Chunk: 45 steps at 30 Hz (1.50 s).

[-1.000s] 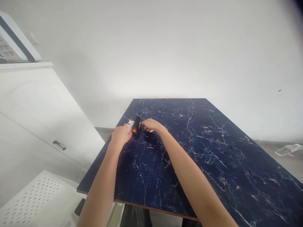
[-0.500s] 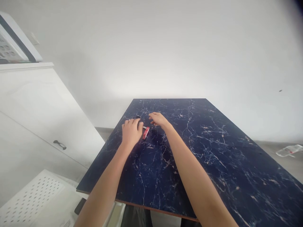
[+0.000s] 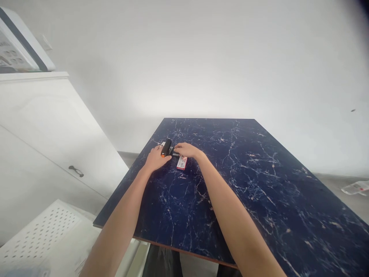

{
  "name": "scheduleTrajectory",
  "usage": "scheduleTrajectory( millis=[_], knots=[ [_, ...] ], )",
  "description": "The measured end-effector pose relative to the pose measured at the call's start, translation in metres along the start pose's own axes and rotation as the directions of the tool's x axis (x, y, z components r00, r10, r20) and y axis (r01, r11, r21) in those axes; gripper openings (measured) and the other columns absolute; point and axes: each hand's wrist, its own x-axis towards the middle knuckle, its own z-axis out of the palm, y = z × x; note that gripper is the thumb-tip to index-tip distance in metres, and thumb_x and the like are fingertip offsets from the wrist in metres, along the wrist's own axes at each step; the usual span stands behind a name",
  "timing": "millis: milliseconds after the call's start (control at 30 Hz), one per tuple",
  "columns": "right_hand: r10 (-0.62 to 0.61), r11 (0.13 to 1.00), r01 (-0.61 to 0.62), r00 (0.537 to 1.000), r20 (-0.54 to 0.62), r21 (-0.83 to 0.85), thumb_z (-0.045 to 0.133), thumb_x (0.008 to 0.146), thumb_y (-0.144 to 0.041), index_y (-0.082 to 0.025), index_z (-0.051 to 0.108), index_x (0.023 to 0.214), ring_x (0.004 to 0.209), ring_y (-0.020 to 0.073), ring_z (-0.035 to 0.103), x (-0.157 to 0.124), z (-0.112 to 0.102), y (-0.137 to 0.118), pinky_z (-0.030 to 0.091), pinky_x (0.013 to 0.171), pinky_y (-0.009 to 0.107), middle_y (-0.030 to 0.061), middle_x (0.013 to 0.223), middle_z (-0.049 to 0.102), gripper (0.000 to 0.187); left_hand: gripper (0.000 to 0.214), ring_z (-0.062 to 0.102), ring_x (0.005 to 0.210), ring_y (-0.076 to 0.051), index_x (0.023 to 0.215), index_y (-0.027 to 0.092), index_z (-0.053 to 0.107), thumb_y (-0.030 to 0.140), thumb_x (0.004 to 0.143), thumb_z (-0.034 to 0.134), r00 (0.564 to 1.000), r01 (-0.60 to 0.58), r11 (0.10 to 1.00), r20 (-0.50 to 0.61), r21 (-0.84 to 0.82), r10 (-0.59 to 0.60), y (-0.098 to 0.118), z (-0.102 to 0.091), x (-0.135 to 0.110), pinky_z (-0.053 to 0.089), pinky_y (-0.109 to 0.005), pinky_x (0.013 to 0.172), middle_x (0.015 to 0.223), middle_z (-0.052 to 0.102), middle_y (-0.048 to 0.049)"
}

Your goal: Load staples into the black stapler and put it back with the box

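Note:
A black stapler (image 3: pixel 167 147) with an orange end lies opened up near the table's far left part. My left hand (image 3: pixel 156 158) is closed around its left side, thumb at the near end. My right hand (image 3: pixel 186 149) reaches in from the right, its fingertips bent down onto the stapler's other half; what exactly they pinch is too small to make out. Just below the right fingers, a small red and white box (image 3: pixel 182 163) rests on the dark blue marbled table (image 3: pixel 245 184), its printed label facing up.
A white cabinet (image 3: pixel 52 127) with a dark handle stands left of the table, carrying a white appliance (image 3: pixel 25 42). Below it is a white perforated bin (image 3: pixel 43 231). A white wall (image 3: pixel 201 57) rises behind. Clear plastic packaging (image 3: pixel 356 187) lies at the far right.
My right hand has come left and down to the stapler. The stapler now shows more, turned upward in my left hand. The small box now shows its label side up.

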Motion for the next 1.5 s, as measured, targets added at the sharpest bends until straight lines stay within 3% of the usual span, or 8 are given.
scheduleTrajectory(
  millis=[133, 300, 733, 967, 1200, 1267, 1367, 1500],
  knots=[
    [0.078, 0.996, -0.080, 0.996, -0.052, -0.032, 0.054, 0.092, -0.034, -0.017, 0.064, 0.126, 0.083, 0.0210, 0.071, -0.001, -0.005, 0.002, 0.053, 0.077, 0.027, 0.0122, 0.120, 0.070, 0.039, 0.057, 0.053, 0.129, -0.031, 0.135, 0.023, 0.059, 0.034, 0.079, 0.065, 0.991, -0.102, 0.993, 0.080, -0.063, 0.107, -0.003, -0.009, -0.001, 0.043, -0.041, 0.108, 0.143, 0.056, -0.0068],
    [0.163, 0.985, -0.168, 0.983, 0.085, 0.045, 0.063, 0.084, -0.031, -0.012, 0.070, 0.109, 0.067, 0.0216, 0.071, 0.002, 0.001, -0.001, 0.058, 0.060, 0.028, 0.0151, 0.100, 0.074, 0.032, 0.066, 0.049, 0.135, -0.031, 0.143, 0.026, 0.053, 0.027, 0.078, 0.062, 0.985, -0.073, 0.991, 0.145, -0.110, 0.089, -0.001, -0.017, -0.004, 0.042, -0.039, 0.110, 0.152, 0.048, -0.0023],
    [0.106, 0.983, -0.109, 0.994, 0.028, 0.147, 0.063, 0.087, -0.031, -0.015, 0.068, 0.113, 0.073, 0.0226, 0.072, -0.007, -0.010, -0.003, 0.057, 0.060, 0.027, 0.0137, 0.099, 0.074, 0.031, 0.050, 0.052, 0.130, -0.031, 0.144, 0.029, 0.052, 0.049, 0.099, 0.044, 0.997, -0.048, 0.992, -0.061, 0.114, 0.055, 0.015, -0.023, -0.013, 0.038, -0.046, 0.108, 0.144, 0.057, -0.0063],
    [-0.083, 0.996, 0.076, 0.987, -0.136, -0.056, 0.052, 0.096, -0.040, -0.021, 0.064, 0.124, 0.082, 0.0210, 0.070, -0.076, -0.055, 0.024, 0.055, 0.074, 0.031, 0.0103, 0.111, 0.072, 0.036, 0.072, 0.067, 0.106, -0.036, 0.116, 0.023, 0.072, 0.067, 0.097, 0.019, 0.942, 0.189, 0.966, 0.247, 0.176, -0.229, 0.010, -0.052, -0.018, 0.050, -0.043, 0.086, 0.117, 0.072, -0.0150],
    [-0.055, 0.971, 0.015, 0.986, -0.160, -0.237, 0.046, 0.097, -0.042, -0.026, 0.066, 0.123, 0.096, 0.0250, 0.070, -0.171, -0.058, 0.104, 0.055, 0.086, 0.038, 0.0081, 0.113, 0.072, 0.036, 0.068, 0.066, 0.105, -0.039, 0.103, 0.016, 0.075, 0.062, 0.097, 0.024, 0.899, 0.349, 0.893, 0.168, 0.286, -0.405, 0.023, -0.068, -0.023, 0.050, -0.047, 0.086, 0.110, 0.072, -0.0205],
    [-0.055, 0.966, -0.009, 0.969, -0.241, -0.257, 0.044, 0.097, -0.042, -0.027, 0.066, 0.123, 0.095, 0.0245, 0.070, -0.186, -0.053, 0.116, 0.056, 0.084, 0.038, 0.0079, 0.114, 0.072, 0.037, 0.062, 0.062, 0.113, -0.036, 0.116, 0.015, 0.070, 0.053, 0.100, 0.024, 0.960, 0.277, 0.928, -0.036, 0.249, -0.277, 0.037, -0.062, -0.025, 0.047, -0.046, 0.095, 0.116, 0.069, -0.0192],
    [-0.123, 0.946, 0.022, 0.948, -0.293, -0.324, 0.047, 0.096, -0.044, -0.026, 0.062, 0.128, 0.092, 0.0240, 0.069, -0.194, -0.047, 0.118, 0.056, 0.082, 0.039, 0.0086, 0.119, 0.069, 0.040, 0.050, 0.055, 0.124, -0.027, 0.136, 0.019, 0.058, 0.043, 0.103, 0.030, 0.972, -0.078, 0.985, -0.207, 0.156, 0.110, 0.069, -0.045, -0.032, 0.041, -0.041, 0.106, 0.132, 0.062, -0.0124],
    [-0.191, 0.932, 0.089, 0.944, -0.269, -0.351, 0.045, 0.097, -0.044, -0.028, 0.059, 0.132, 0.091, 0.0225, 0.069, -0.192, -0.040, 0.111, 0.056, 0.081, 0.038, 0.0081, 0.124, 0.066, 0.041, 0.041, 0.052, 0.125, -0.027, 0.134, 0.029, 0.060, 0.036, 0.094, 0.053, 0.898, -0.431, 0.901, 0.129, 0.060, 0.421, 0.095, -0.022, -0.047, 0.039, -0.041, 0.108, 0.134, 0.061, -0.0056]
  ],
)
